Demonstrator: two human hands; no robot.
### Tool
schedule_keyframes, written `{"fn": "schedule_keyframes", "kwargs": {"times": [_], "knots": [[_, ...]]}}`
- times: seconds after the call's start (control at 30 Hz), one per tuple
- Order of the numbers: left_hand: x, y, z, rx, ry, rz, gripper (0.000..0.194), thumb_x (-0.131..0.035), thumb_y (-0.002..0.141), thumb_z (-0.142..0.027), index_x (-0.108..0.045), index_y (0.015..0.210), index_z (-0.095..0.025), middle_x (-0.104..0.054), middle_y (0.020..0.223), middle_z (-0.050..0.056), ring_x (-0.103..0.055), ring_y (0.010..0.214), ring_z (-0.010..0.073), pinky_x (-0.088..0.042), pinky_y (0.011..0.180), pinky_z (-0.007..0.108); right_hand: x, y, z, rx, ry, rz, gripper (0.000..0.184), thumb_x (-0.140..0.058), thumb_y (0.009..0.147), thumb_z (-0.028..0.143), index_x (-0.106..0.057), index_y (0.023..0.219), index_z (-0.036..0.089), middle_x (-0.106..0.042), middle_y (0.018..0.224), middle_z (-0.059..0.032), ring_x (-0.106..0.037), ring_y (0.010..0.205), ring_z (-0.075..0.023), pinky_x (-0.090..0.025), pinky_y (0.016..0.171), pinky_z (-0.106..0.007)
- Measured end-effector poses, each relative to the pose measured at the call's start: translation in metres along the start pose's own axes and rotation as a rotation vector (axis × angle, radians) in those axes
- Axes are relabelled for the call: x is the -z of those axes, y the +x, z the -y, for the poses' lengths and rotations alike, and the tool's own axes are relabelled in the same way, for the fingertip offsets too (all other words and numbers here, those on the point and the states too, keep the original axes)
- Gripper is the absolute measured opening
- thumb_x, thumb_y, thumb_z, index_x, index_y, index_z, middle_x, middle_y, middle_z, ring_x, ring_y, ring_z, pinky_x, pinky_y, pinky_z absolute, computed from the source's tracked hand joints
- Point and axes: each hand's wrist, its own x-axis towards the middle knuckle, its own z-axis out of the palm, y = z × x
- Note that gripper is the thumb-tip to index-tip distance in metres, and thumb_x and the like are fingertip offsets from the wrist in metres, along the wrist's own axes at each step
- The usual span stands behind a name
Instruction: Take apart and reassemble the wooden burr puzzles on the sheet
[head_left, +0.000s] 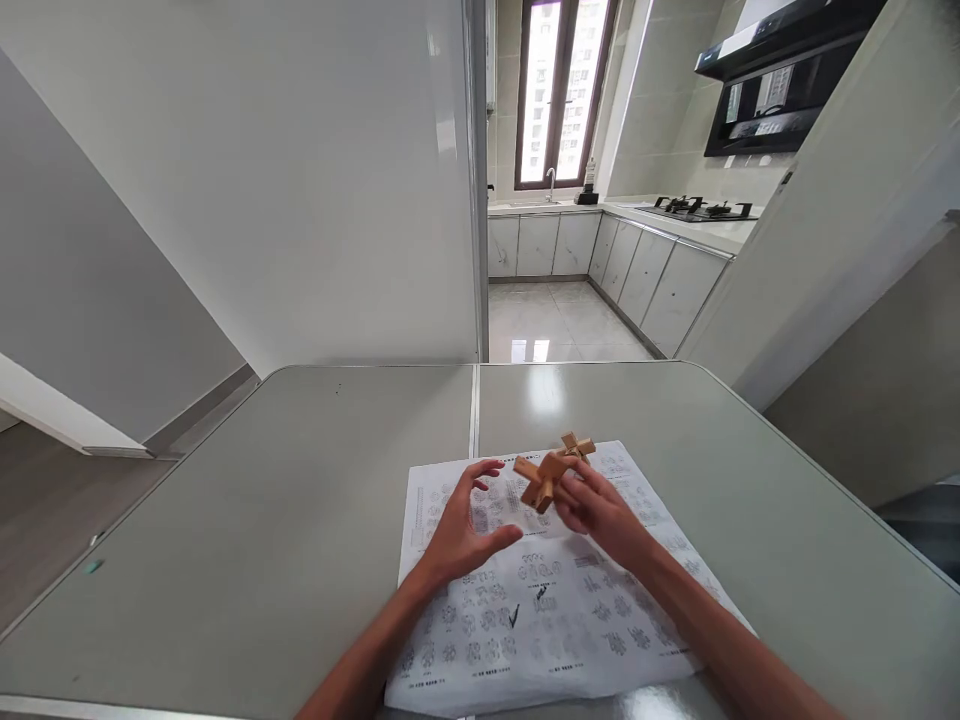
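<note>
My right hand (594,503) grips a wooden burr puzzle (541,480) by one of its arms, holding it above the paper sheet. The puzzle is made of crossed brown wooden bars. To its left, my left hand (469,528) is empty, with thumb and fingers spread apart and curved toward the puzzle without touching it. Behind my right hand a second, lighter wooden puzzle (577,445) is near the sheet's far edge, partly hidden. Beneath both hands lies the printed paper sheet (547,640), covered in small diagrams with two dark handwritten marks.
The grey table (225,540) extends around the sheet, with a seam running down its middle. A small green bit (94,566) lies near the left edge. Beyond the table are a white panel (360,200) and a kitchen with cabinets (536,245) and a gas stove (701,208).
</note>
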Motion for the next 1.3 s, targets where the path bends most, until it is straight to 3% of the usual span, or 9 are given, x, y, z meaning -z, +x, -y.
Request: {"fn": "schedule_keyframes", "kwargs": {"times": [0.13,0.27,0.47,0.67,0.83,0.97,1.17,1.3], "knots": [[-0.001,0.0,0.004,-0.002,-0.12,0.13,0.09,-0.088,0.072,-0.054,-0.048,0.148,-0.028,-0.054,0.149,0.014,-0.05,0.138,0.0354,-0.038,0.117,0.048,-0.013,-0.005,-0.01,-0.064,-0.088,0.2,0.035,-0.065,0.098,0.055,-0.057,0.108,0.023,-0.048,0.064,0.0071,-0.037,0.051,-0.0091,-0.027,0.05,-0.024],[0.0,-0.001,0.003,0.038,-0.117,0.2,0.095,-0.092,0.067,-0.05,-0.049,0.148,-0.028,-0.06,0.142,0.013,-0.059,0.128,0.0346,-0.046,0.11,0.046,-0.013,-0.006,-0.016,-0.086,-0.167,0.285,0.037,-0.06,0.1,0.058,-0.054,0.115,0.025,-0.054,0.07,0.0053,-0.042,0.054,-0.0101,-0.033,0.053,-0.024],[-0.002,-0.001,-0.002,0.048,-0.052,0.124,0.091,-0.095,0.063,-0.04,-0.053,0.143,-0.027,-0.064,0.135,0.011,-0.062,0.125,0.0334,-0.048,0.109,0.047,-0.012,-0.005,-0.022,-0.086,-0.262,0.221,0.042,-0.057,0.099,0.064,-0.053,0.117,0.026,-0.053,0.074,0.004,-0.043,0.057,-0.0121,-0.035,0.053,-0.026],[-0.007,-0.003,0.002,0.038,-0.014,0.016,0.095,-0.095,0.063,-0.036,-0.049,0.146,-0.027,-0.062,0.136,0.011,-0.06,0.126,0.0316,-0.048,0.11,0.048,-0.016,-0.005,-0.024,0.035,-0.47,0.176,0.037,-0.047,0.105,0.058,-0.059,0.109,0.023,-0.052,0.077,0.0019,-0.044,0.062,-0.0146,-0.04,0.058,-0.028],[-0.008,-0.004,0.001,0.057,-0.076,0.021,0.091,-0.092,0.068,-0.038,-0.047,0.146,-0.026,-0.061,0.135,0.012,-0.062,0.125,0.0311,-0.057,0.099,0.042,-0.019,-0.005,-0.022,0.14,-0.652,0.225,0.039,-0.045,0.105,0.056,-0.065,0.107,0.022,-0.064,0.089,-0.0043,-0.058,0.081,-0.0208,-0.05,0.07,-0.032],[-0.008,-0.004,0.0,0.044,-0.052,0.033,0.093,-0.093,0.067,-0.039,-0.047,0.146,-0.025,-0.062,0.134,0.012,-0.062,0.125,0.0316,-0.058,0.098,0.042,-0.018,-0.006,-0.025,0.181,-0.694,0.266,0.038,-0.047,0.105,0.054,-0.066,0.103,0.021,-0.066,0.087,-0.0042,-0.06,0.077,-0.0202,-0.051,0.068,-0.032],[-0.006,-0.004,-0.001,0.036,0.005,0.017,0.094,-0.094,0.067,-0.04,-0.046,0.147,-0.028,-0.061,0.141,0.013,-0.057,0.132,0.033,-0.048,0.111,0.05,-0.015,-0.007,-0.033,0.261,-0.824,0.166,0.03,-0.038,0.109,0.042,-0.062,0.11,0.024,-0.064,0.101,-0.0076,-0.06,0.087,-0.0232,-0.053,0.078,-0.037],[-0.005,-0.004,0.0,0.042,-0.006,0.044,0.095,-0.093,0.068,-0.043,-0.044,0.149,-0.03,-0.059,0.143,0.013,-0.057,0.132,0.0331,-0.052,0.108,0.05,-0.016,-0.008,-0.034,0.259,-0.86,0.158,0.027,-0.036,0.109,0.037,-0.059,0.109,0.025,-0.062,0.102,-0.0079,-0.06,0.086,-0.0233,-0.054,0.078,-0.038]]}}
